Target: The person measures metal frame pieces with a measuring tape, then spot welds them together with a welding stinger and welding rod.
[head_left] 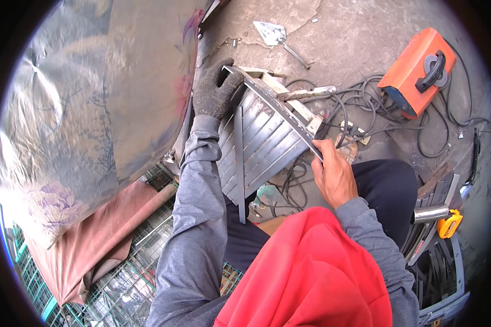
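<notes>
My left hand (217,91), in a grey knit glove, is closed round the upper end of a thin metal bar (278,109). My bare right hand (334,173) pinches the bar's lower right end between thumb and fingers. The bar lies slantwise along the edge of a slatted grey metal panel (262,141). A narrow flat strip (239,163) crosses the panel's slats near my left forearm. Just beyond the bar, a clamp-like metal tool (306,93) rests beside a pale metal frame (289,97).
An orange machine (414,71) with coiled cables stands at the upper right. A trowel (270,34) lies on the concrete floor. Patterned sheeting (142,82) and a pink cloth (103,234) cover the left side. A yellow tape measure (449,224) and metal bars (439,201) are at right.
</notes>
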### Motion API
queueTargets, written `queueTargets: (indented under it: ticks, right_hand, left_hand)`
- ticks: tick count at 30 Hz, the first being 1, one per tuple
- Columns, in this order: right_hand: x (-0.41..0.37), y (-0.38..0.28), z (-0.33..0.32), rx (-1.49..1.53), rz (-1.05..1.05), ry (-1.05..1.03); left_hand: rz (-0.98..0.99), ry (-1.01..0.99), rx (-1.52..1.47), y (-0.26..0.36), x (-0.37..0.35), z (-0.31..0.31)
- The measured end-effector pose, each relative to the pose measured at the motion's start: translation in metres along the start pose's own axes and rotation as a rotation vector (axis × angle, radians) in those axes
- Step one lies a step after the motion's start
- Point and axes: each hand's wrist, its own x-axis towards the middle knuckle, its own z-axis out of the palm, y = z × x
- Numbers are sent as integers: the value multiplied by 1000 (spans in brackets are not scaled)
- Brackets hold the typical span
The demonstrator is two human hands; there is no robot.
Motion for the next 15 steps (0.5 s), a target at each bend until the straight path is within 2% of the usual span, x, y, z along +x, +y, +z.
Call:
queueTargets:
  ticks: [3,15]
  right_hand:
    - [-1,1,1,1,-1,2]
    - [-1,1,2,-52,-26,14]
  left_hand:
    - [-42,-14,-102,1,-1,0]
    - [-83,-19,-119,5,-2,-1]
